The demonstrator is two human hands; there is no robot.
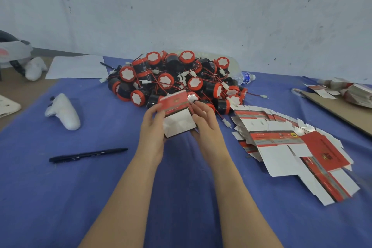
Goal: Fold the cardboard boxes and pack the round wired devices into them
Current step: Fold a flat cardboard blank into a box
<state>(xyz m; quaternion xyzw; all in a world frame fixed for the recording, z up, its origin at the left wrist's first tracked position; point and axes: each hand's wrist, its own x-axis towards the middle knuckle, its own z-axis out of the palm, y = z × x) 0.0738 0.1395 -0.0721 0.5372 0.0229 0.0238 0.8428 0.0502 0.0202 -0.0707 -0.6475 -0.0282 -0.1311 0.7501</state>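
Red-and-white cardboard box (178,115), partly folded, is held up over the blue cloth (100,187) at the centre. I see the left hand (153,125) gripping its left side, fingers curled round the edge, and the right hand (203,121) pinching its right side. Just beyond lies the heap of round wired devices (177,78). Flat box blanks (281,147) fan out on the right.

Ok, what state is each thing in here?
box: partly folded, held above the cloth
left hand: grips the box's left side
right hand: grips its right side
round wired devices: loose heap, unpacked
flat boxes: unfolded, spread on the cloth
pen: lying flat
water bottle: on its side
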